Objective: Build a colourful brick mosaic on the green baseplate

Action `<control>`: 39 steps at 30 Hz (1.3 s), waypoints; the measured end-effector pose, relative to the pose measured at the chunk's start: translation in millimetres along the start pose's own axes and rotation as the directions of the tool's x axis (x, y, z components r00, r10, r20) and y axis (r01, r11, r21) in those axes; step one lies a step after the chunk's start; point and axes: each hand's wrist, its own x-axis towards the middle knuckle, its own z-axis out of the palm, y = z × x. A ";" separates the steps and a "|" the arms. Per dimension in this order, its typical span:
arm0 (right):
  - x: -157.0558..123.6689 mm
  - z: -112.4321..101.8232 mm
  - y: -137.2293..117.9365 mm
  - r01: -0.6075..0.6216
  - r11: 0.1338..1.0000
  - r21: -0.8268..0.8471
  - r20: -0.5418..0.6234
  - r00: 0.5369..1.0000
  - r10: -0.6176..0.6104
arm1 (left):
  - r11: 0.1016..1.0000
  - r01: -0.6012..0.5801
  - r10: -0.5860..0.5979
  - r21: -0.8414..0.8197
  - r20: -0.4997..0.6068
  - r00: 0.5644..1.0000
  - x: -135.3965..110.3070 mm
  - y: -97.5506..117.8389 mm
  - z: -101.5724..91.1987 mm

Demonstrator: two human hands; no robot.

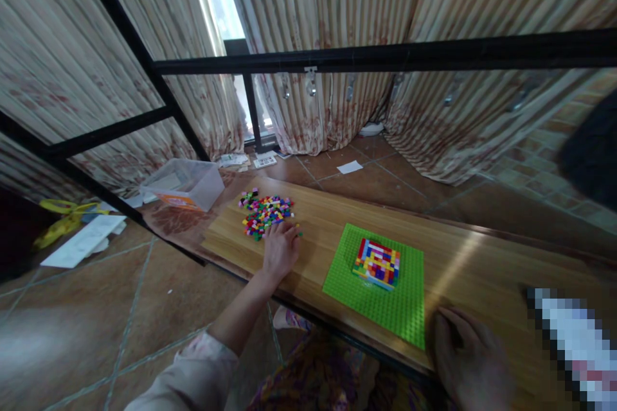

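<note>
My left hand [282,247] is at the near right edge of a pile of small coloured toy bricks [267,209]. Its fingers are bent downward, and what they pinch, if anything, is hidden. To the right lies a green baseplate [337,270], its studs facing up. On the baseplate stands a low square block of built-up bricks [378,263] in red, yellow, white, blue and purple. My right hand [470,356] rests on the table beside the baseplate's near right corner, fingers curled inward; I cannot see inside it.
The long wooden table [308,205] carries all of this. A clear plastic box [207,183] with an orange label stands at its left end. A pixelated object [573,340] lies at the right. Black metal bars [361,59] run behind the table, before curtains [328,6].
</note>
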 end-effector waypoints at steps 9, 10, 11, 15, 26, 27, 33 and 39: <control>1.5 -2.4 -5.6 -0.021 1.000 -0.018 0.002 1.000 0.021 | 0.995 -0.082 0.078 0.057 0.073 0.994 14.2 2.8 1.0; 1.4 -2.2 -5.8 -0.027 0.999 -0.019 0.004 1.000 0.028 | 0.995 -0.089 0.086 0.050 0.067 0.994 14.2 3.1 0.0; 1.2 -1.8 -6.0 -0.033 0.999 -0.015 0.003 0.999 0.033 | 0.995 -0.095 0.093 0.037 0.057 0.994 13.4 4.5 -1.5; 0.8 -0.3 -6.1 -0.030 1.000 0.000 -0.013 0.999 0.030 | 0.981 -0.123 0.127 -0.151 0.016 0.992 0.7 25.4 -8.5; 1.3 -2.0 -11.2 -0.049 0.999 -0.019 -0.021 0.999 0.048 | 0.823 0.007 0.077 -0.568 0.124 0.989 -40.6 105.9 -5.2; 1.1 -1.8 -11.3 -0.047 0.999 -0.020 -0.019 0.999 0.047 | 0.818 0.012 0.077 -0.575 0.130 0.989 -38.8 108.3 -5.5; 0.1 -0.6 -10.6 -0.028 1.000 -0.014 -0.042 0.999 0.027 | 0.784 -0.061 0.147 -0.618 0.089 0.985 -29.4 119.6 -6.9; 1.4 -1.4 -12.1 -0.039 0.999 -0.017 -0.038 0.999 0.039 | 0.781 -0.140 0.216 -0.609 0.052 0.975 -31.1 124.7 3.9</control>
